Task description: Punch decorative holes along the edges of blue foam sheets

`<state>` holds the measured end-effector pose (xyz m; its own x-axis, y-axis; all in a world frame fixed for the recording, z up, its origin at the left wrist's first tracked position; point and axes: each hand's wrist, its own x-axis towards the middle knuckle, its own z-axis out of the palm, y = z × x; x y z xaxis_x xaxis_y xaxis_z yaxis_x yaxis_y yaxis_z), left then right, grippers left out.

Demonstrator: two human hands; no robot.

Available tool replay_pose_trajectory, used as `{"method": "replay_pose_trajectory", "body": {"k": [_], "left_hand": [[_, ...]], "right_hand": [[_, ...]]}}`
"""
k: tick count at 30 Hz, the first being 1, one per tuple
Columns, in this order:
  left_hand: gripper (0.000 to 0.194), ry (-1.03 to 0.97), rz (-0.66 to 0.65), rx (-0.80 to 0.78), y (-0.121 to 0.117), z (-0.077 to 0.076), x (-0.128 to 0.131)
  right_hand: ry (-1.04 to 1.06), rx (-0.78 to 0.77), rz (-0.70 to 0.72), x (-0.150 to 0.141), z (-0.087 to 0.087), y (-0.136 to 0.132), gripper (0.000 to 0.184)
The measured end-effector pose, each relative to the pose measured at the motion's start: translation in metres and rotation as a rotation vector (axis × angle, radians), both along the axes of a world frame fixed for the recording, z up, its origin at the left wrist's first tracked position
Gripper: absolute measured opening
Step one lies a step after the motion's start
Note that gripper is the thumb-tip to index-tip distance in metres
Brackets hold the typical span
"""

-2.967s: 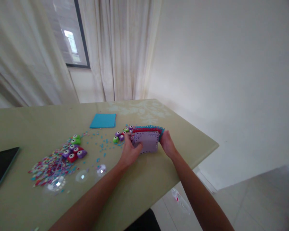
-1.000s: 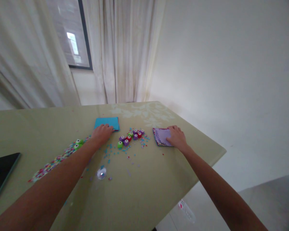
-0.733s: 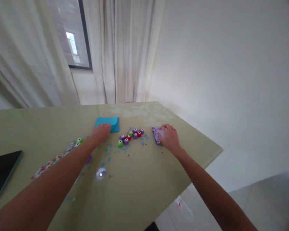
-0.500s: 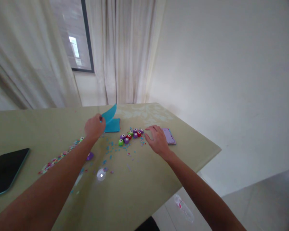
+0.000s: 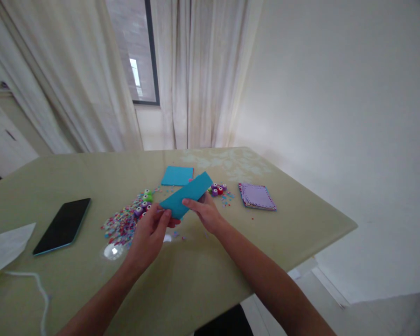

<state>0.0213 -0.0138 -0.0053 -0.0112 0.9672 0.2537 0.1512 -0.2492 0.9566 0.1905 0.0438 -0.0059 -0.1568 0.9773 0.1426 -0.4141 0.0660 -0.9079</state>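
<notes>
A sheet of blue paper [image 5: 191, 190], seemingly folded into a strip, is held above the table by both hands. My left hand [image 5: 152, 228] pinches its lower left end. Around its right part closes my right hand [image 5: 206, 212], thumb on top. Behind it lies a stack of blue paper [image 5: 178, 176]. Small hole punches in purple, red and green [image 5: 217, 189] sit just beyond the right hand; more punches [image 5: 147, 198] stand near the left hand beside a heap of coloured paper bits [image 5: 121, 226].
To the right rests a stack of purple sheets with punched edges [image 5: 257, 196]. On the left are a black tablet [image 5: 63, 226], a white sheet [image 5: 7, 247] and a white cable [image 5: 42, 289]. The table's right corner [image 5: 353, 226] is near the wall.
My left hand has lifted a blue sheet off the stack and brought it nearer. The right hand has come over and taken hold too. The view has swung left.
</notes>
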Motion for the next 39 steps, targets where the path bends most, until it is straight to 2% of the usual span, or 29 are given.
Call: {"method": "replay_pose_trajectory", "body": {"k": [2,5,11,14,17,19,23,25,28,31,33,35,39], "left_hand": [[0.035,-0.061,0.072,-0.034,-0.002,-0.006,-0.01],[0.042,-0.142,0.151,-0.089,-0.001,-0.01,-0.02],[0.05,-0.234,0.201,-0.125,0.003,-0.012,-0.029],[0.046,-0.161,0.185,-0.134,0.005,-0.012,-0.036],[0.046,-0.015,0.269,-0.13,0.006,-0.01,-0.044],[0.048,0.027,0.306,-0.137,0.007,-0.007,-0.05],[0.048,0.041,0.257,-0.161,0.009,-0.001,-0.062],[0.043,-0.016,0.352,-0.164,0.01,0.0,-0.068],[0.027,-0.252,0.56,-0.123,0.012,0.003,-0.074],[0.02,-0.421,0.551,-0.133,0.016,0.007,-0.076],[0.024,-0.459,0.501,-0.136,0.018,0.009,-0.075],[0.029,-0.503,0.464,-0.111,0.019,0.01,-0.074],[0.038,-0.526,0.38,-0.142,0.015,0.011,-0.072]], "right_hand": [[0.031,-0.021,-0.007,-0.002,-0.007,-0.004,0.061],[-0.005,-0.002,-0.011,0.004,-0.01,-0.005,0.046],[-0.099,0.017,-0.057,0.019,-0.012,0.005,0.041],[-0.198,0.061,-0.085,0.021,-0.017,0.008,0.034],[-0.37,0.124,-0.125,0.022,-0.019,0.006,0.034],[-0.471,0.181,-0.154,0.024,-0.017,0.002,0.035],[-0.54,0.219,-0.16,0.03,-0.008,-0.001,0.037],[-0.458,0.19,-0.22,0.035,-0.006,0.002,0.037],[-0.437,0.18,-0.339,0.042,-0.012,0.012,0.036],[-0.753,0.27,-0.388,0.046,-0.023,0.02,0.025],[-1.027,0.375,-0.4,0.045,-0.029,0.021,0.02],[-1.242,0.468,-0.396,0.042,-0.032,0.021,0.022],[-1.453,0.532,-0.316,0.04,-0.033,0.019,0.023]]}}
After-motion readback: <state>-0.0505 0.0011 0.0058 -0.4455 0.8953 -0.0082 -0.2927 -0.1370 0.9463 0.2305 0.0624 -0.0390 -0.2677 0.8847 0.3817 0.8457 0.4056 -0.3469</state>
